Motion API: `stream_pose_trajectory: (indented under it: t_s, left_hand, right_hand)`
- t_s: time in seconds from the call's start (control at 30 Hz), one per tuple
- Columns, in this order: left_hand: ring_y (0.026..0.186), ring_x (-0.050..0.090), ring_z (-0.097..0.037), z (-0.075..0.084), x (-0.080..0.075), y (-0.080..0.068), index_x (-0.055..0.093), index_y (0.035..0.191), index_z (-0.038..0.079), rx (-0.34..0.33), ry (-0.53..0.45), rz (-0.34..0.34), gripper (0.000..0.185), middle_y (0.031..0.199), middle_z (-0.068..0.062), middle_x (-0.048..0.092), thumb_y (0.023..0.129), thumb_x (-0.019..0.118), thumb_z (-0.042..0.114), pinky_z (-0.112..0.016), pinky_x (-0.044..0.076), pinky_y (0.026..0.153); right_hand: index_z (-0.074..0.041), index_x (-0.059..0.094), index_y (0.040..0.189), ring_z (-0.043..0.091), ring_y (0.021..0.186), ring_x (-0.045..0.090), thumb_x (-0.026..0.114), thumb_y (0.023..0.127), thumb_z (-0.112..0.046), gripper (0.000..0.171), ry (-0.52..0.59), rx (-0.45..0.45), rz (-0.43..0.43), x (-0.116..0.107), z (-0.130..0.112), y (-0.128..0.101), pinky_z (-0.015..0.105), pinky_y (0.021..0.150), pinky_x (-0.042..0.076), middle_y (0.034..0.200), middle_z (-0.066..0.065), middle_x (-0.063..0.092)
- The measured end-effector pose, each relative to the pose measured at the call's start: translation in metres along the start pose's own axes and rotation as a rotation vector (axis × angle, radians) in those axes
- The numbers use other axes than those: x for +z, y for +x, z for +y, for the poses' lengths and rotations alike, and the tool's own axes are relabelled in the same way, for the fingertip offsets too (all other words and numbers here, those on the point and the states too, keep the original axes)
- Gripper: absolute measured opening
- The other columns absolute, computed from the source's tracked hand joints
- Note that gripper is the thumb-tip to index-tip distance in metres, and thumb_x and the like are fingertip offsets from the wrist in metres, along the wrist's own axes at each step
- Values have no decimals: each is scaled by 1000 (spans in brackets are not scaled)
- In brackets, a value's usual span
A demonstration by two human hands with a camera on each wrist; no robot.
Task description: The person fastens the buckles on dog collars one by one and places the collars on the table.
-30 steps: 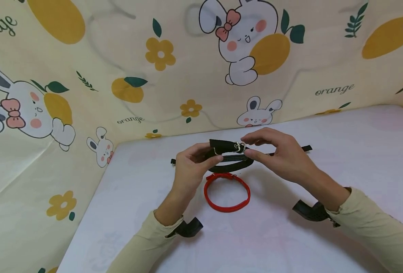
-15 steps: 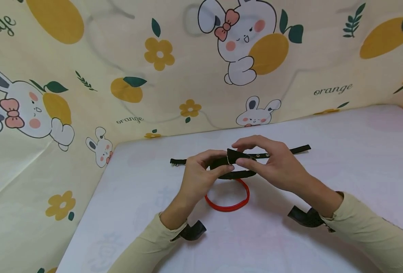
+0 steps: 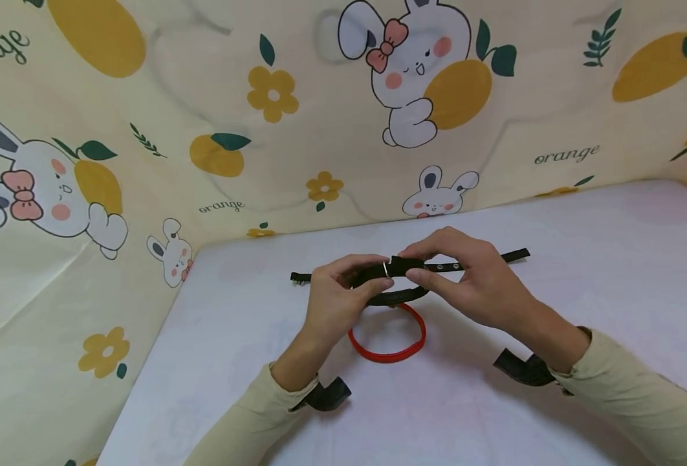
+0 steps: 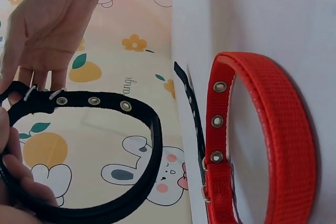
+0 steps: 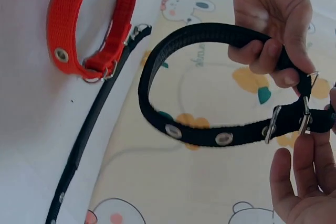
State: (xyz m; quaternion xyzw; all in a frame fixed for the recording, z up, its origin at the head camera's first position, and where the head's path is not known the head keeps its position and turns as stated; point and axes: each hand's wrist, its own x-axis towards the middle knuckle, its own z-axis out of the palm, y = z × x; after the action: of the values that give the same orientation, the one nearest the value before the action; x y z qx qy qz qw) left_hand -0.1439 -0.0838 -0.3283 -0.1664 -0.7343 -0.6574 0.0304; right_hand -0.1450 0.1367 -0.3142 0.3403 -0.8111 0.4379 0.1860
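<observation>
Both hands hold a black collar (image 3: 394, 296) looped just above the white table (image 3: 495, 414). My left hand (image 3: 380, 272) grips the loop beside its metal buckle (image 5: 304, 112). My right hand (image 3: 409, 264) pinches the strap at the buckle from the other side. The right wrist view shows the black collar (image 5: 210, 136) with metal eyelets, my left hand (image 5: 273, 59) curled round it from above and my right hand (image 5: 315, 145) below the buckle. In the left wrist view the black collar (image 4: 113, 129) hangs in front of the backdrop.
A closed red collar (image 3: 387, 348) lies on the table just below the hands, also in the wrist views as the red collar (image 4: 262, 140) and the red collar (image 5: 86, 22). A thin black strap (image 3: 495, 257) lies flat behind them. A rabbit-print cloth (image 3: 204, 116) walls the back and left.
The hands have lowered the black collar toward the table and drawn closer together. The strap end that stuck out to the left now sits at the buckle.
</observation>
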Motion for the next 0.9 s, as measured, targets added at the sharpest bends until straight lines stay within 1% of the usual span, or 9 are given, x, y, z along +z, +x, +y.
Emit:
stream_pose_trajectory:
  t_s: [0.13, 0.3, 0.43, 0.53, 0.6, 0.73, 0.9]
  left_hand:
    - [88, 69, -15, -1, 0, -3, 73, 110, 3, -9, -7, 18, 29, 106, -18, 73, 82, 79, 0, -28, 61, 79]
    - [88, 70, -18, -3, 1, -3, 72, 110, 1, 30, -21, 10, 28, 105, -19, 72, 83, 77, 0, -30, 61, 78]
    - [89, 70, -19, -4, 2, -1, 71, 112, 0, 50, -25, -13, 29, 107, -20, 72, 83, 76, 0, -30, 61, 80]
    - [91, 69, -18, -4, 1, -1, 71, 115, 1, 61, 2, -48, 33, 108, -18, 71, 83, 77, 0, -29, 60, 82]
    - [91, 68, -16, -3, 0, -2, 71, 115, 3, 71, 40, -62, 34, 106, -15, 70, 82, 78, 1, -26, 60, 80]
    - [91, 66, -14, -2, 1, -3, 72, 111, 4, 86, 90, -61, 32, 101, -11, 67, 80, 81, 4, -22, 58, 78]
    - [94, 66, -18, -1, 1, -3, 66, 114, 3, 101, 72, -73, 33, 107, -15, 67, 83, 77, 0, -24, 59, 81]
  right_hand:
    - [-25, 71, 113, 0, 103, 62, 77, 86, -9, 32, -20, -4, -23, 1, 0, 0, 17, 88, 47, 107, -13, 68]
    - [-27, 72, 110, -1, 102, 60, 75, 88, -10, 28, -47, 10, -40, -1, -1, 0, 20, 83, 47, 105, -15, 69]
    - [-28, 72, 109, -1, 101, 60, 74, 89, -11, 26, -46, 11, -51, -3, -1, 1, 20, 82, 46, 105, -16, 70]
    - [-28, 71, 110, -2, 101, 61, 73, 90, -11, 26, -45, 21, -56, -3, 0, 1, 19, 84, 47, 105, -17, 69]
    - [-27, 71, 110, -1, 102, 61, 72, 90, -11, 26, -47, 21, -60, -2, -1, 1, 20, 85, 48, 106, -16, 69]
    - [-25, 71, 111, 0, 102, 62, 73, 89, -9, 27, -46, -1, -62, -1, -4, 1, 23, 83, 51, 107, -14, 69]
    - [-24, 71, 111, 0, 101, 61, 74, 88, -8, 28, -62, -11, -37, -2, -5, 1, 20, 82, 49, 106, -14, 69]
